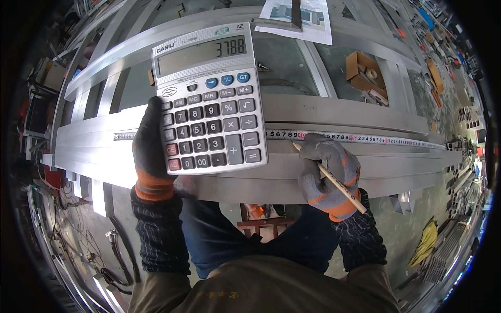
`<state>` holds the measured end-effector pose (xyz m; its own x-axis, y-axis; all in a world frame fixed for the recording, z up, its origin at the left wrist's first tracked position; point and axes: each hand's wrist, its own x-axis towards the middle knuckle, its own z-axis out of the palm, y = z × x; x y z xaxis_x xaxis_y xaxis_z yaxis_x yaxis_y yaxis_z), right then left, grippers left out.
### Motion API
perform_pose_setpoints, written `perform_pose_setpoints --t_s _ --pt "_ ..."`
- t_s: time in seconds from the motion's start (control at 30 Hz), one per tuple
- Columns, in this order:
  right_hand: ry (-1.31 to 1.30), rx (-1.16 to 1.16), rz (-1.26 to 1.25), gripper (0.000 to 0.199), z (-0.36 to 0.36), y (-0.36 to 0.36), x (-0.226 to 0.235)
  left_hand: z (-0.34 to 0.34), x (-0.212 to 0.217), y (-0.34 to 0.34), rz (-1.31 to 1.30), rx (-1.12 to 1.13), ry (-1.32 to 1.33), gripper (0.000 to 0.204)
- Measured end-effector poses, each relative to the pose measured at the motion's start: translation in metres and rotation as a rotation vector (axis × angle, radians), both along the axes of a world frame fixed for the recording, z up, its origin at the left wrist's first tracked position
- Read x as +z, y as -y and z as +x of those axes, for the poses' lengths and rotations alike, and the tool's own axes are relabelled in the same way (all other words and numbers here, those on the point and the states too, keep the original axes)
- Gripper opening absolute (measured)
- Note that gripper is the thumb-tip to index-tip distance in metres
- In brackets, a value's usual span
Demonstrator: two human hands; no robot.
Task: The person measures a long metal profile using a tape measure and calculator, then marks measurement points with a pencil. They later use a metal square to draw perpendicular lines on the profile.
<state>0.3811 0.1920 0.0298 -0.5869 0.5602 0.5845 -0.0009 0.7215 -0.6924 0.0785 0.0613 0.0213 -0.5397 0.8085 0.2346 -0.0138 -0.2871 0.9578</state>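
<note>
My left hand point(150, 148), in a grey and orange work glove, grips a large silver calculator point(209, 109) by its left side. The calculator is held up facing me, with digits on its display. In my right hand point(330, 175), gloved the same way, a wooden pencil point(342, 187) is pinched, its tip pointing up and left. Close to that tip runs a measuring tape point(365, 139), stretched across flat silver metal bars point(386, 167). The calculator hides the middle of the tape.
A printed sheet point(318, 28) with a dark metal piece on it lies at the top. Beyond the bars, an open cardboard box point(360, 73) holds a roll of tape. Metal profiles point(443, 250) are stacked at right, near a yellow cloth point(424, 241). Cables point(117, 250) lie at lower left.
</note>
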Motion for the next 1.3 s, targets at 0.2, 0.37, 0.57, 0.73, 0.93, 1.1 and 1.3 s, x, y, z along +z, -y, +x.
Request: perform_pose_setpoints --t_s 0.2,0.37,0.57,0.73,0.93,1.1,1.3 --pt "-0.005 0.132 -0.076 0.027 0.002 -0.001 -0.007 -0.01 -0.015 0.0 -0.144 0.134 -0.217 0.054" --pt "0.006 0.217 -0.135 0.024 0.001 -0.002 -0.004 -0.012 -0.018 0.001 -0.146 0.135 -0.332 0.057" --pt "0.014 0.184 -0.113 0.028 0.0 0.0 0.003 -0.011 -0.015 0.002 -0.073 0.138 -0.585 0.057" --pt "0.021 0.117 -0.095 0.031 0.0 0.0 0.001 -0.018 -0.024 -0.001 -0.136 0.085 -0.318 0.056" --pt "0.06 0.011 0.02 0.03 -0.001 0.0 0.005 -0.019 -0.028 -0.004 -0.19 0.131 -0.242 0.058" --pt "0.03 -0.018 -0.084 0.023 0.002 -0.001 -0.001 -0.015 -0.022 -0.004 -0.177 0.075 -0.104 0.057" --pt "0.114 -0.145 -0.603 0.021 -0.006 0.008 0.033 -0.006 -0.012 0.0 -0.085 0.064 -0.301 0.05"
